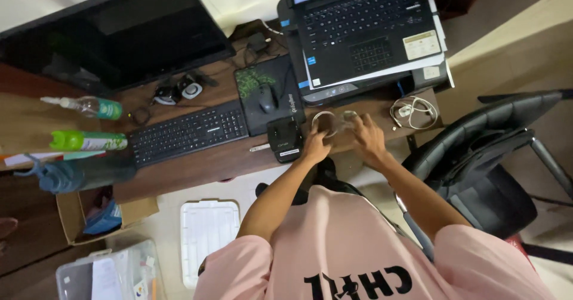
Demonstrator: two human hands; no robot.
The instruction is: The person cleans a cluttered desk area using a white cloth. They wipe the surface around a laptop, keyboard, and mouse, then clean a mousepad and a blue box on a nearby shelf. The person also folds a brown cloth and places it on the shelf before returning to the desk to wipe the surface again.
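My left hand (316, 143) and my right hand (367, 136) meet at the front edge of the brown desk (197, 165), below the laptop. Between them is a pale, clear ring (327, 121) that looks like a roll of tape. The left hand's fingers curl around its left side. The right hand's fingertips pinch a clear part of it (348, 117) on the right. A small black box-shaped device (285, 137) sits just left of my left hand. A coiled white cable (412, 110) lies to the right of my right hand.
An open laptop (364, 22) rests on a printer at the back. A mouse (267, 99) on a dark pad, a black keyboard (188, 134) and a monitor (119, 31) stand to the left, with bottles (89, 140) further left. A black chair (483, 157) stands right; bins and a cardboard box are on the floor.
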